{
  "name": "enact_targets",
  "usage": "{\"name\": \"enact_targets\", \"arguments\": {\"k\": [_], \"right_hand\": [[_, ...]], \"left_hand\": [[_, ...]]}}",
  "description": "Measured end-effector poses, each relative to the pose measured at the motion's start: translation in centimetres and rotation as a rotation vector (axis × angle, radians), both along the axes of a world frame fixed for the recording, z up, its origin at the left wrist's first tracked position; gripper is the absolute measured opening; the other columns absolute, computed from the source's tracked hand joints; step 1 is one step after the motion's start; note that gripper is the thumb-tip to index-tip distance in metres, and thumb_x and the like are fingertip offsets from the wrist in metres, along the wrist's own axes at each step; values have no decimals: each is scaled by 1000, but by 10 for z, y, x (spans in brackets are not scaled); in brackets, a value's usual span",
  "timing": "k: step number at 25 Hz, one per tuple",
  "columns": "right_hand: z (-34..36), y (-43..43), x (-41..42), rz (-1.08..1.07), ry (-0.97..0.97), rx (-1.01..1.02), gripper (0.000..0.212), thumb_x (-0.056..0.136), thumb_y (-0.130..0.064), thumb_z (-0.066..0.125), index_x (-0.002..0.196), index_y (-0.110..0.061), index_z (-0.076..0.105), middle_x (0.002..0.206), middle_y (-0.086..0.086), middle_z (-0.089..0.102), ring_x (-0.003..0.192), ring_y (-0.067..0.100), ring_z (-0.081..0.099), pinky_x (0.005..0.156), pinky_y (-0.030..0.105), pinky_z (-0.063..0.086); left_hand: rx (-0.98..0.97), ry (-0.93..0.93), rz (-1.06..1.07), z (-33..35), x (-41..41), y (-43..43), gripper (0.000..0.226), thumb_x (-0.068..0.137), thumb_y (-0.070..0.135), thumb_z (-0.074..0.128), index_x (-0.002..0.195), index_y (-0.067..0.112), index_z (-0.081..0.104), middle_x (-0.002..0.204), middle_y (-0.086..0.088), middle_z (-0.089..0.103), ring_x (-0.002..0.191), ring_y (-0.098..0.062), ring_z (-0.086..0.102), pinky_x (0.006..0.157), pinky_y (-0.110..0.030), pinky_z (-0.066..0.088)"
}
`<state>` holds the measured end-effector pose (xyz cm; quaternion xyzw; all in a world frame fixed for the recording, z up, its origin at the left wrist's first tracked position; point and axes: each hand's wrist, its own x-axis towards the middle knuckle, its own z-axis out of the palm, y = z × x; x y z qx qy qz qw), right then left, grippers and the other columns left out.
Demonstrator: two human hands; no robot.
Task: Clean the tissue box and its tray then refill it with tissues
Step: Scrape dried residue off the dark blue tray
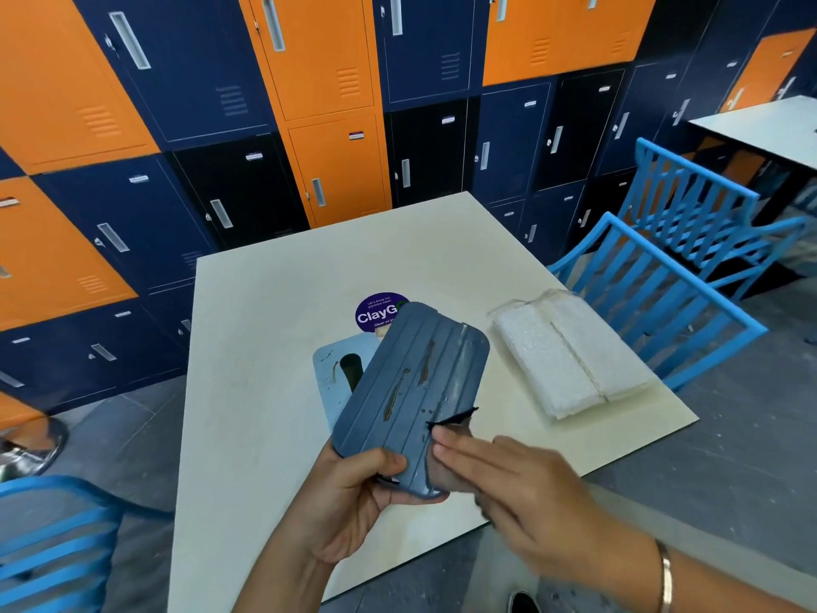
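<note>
My left hand grips the near end of a dark blue ribbed tissue box, tilted up above the table with brown smears on its surface. My right hand presses a dark cloth against the box's lower right edge with fairly straight fingers; the hand is blurred. Under the box lies a light blue tray with a dark oval slot and some stains. A clear-wrapped pack of white tissues lies on the table to the right.
The cream table carries a round purple sticker. Blue slatted chairs stand at the right and lower left. Orange and navy lockers line the wall behind. A second table is at far right.
</note>
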<state>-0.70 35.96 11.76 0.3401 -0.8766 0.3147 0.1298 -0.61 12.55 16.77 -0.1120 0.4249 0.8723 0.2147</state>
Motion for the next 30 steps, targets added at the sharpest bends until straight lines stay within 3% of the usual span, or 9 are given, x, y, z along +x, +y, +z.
{"name": "enact_targets", "arguments": {"k": [3,6,14,18,22,24,26,28,30], "right_hand": [[5,-3,3,-90,-70,-64,56,96,-13,51,148,-31,49,156,-25,40,116,13,65,93,31,54],[8,-13,15,65,4,47,55,93,-11,53,146,-26,54,157,-19,41,96,17,68,76,34,58],[25,-14,7,-56,-87,83,55,92,-21,43,145,-35,53,152,-30,41,106,3,62,82,23,55],[31,-9,1,38,-67,145,63,89,-9,52,145,-38,52,151,-32,42,89,-4,58,70,28,57],[40,-8,-6,-37,-134,71,67,91,-3,59,146,-40,49,152,-36,37,122,-11,53,93,29,56],[42,-7,-9,53,-98,125,64,92,-8,56,146,-41,49,152,-36,38,116,-1,60,87,29,58],[48,-5,-15,-81,-128,71,60,94,-10,55,143,-44,50,146,-40,40,116,-1,61,86,32,59],[49,-5,-15,-95,-124,62,52,95,-16,46,141,-38,54,151,-33,40,122,-6,54,88,28,58],[48,-7,-9,-5,-90,144,54,93,-17,45,143,-37,54,155,-19,40,112,-6,54,73,22,54]], "left_hand": [[17,-16,21,-2,3,-3,66,64,-18,61,127,-2,59,114,-28,71,95,-46,72,65,-65,59],[-9,-17,50,-1,6,-4,73,60,-15,66,131,-6,55,111,-29,71,91,-40,73,60,-53,61],[18,-19,27,2,8,-2,65,66,-17,61,129,-2,57,119,-30,69,101,-49,70,69,-65,59],[-2,9,24,6,8,-1,65,65,-15,61,129,-4,57,115,-28,72,96,-42,73,67,-63,60],[5,27,-1,10,7,1,63,65,-16,60,126,1,61,113,-27,72,93,-47,72,68,-69,58],[1,33,-2,12,9,1,62,65,-17,59,125,-1,62,113,-28,72,92,-48,72,68,-69,58],[21,23,2,12,11,2,61,64,-18,60,121,1,64,112,-28,72,93,-48,72,67,-69,57],[13,18,-7,12,11,3,63,64,-17,61,124,1,63,113,-28,71,94,-49,71,67,-69,57],[-2,32,-1,13,11,3,65,64,-16,61,128,0,59,113,-29,71,93,-50,71,68,-69,57]]}}
